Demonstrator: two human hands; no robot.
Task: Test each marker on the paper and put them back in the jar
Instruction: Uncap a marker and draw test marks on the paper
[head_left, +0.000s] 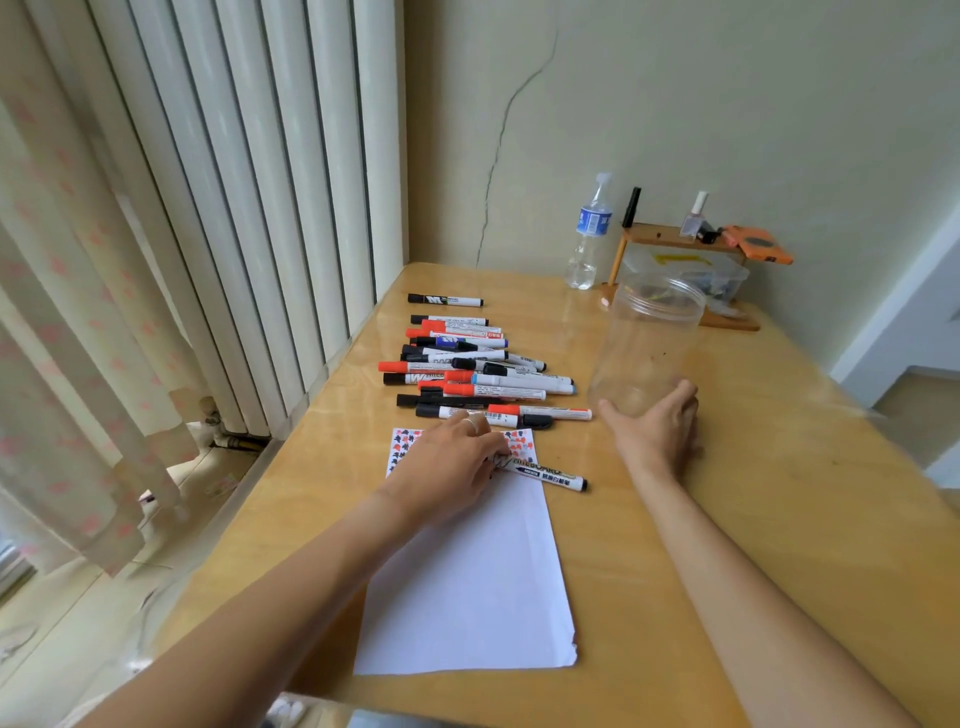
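A white sheet of paper lies on the wooden table, its far end covered with red and black test marks. My left hand holds a whiteboard marker that lies across the paper's far right corner. Beyond the paper, several red-capped and black-capped markers lie in a loose pile. My right hand rests against the base of a clear, empty plastic jar standing upright to the right of the pile.
A water bottle stands at the back by the wall. Beside it, a small wooden shelf carries small bottles and an orange object, with a clear box under it. A radiator and curtain line the table's left side.
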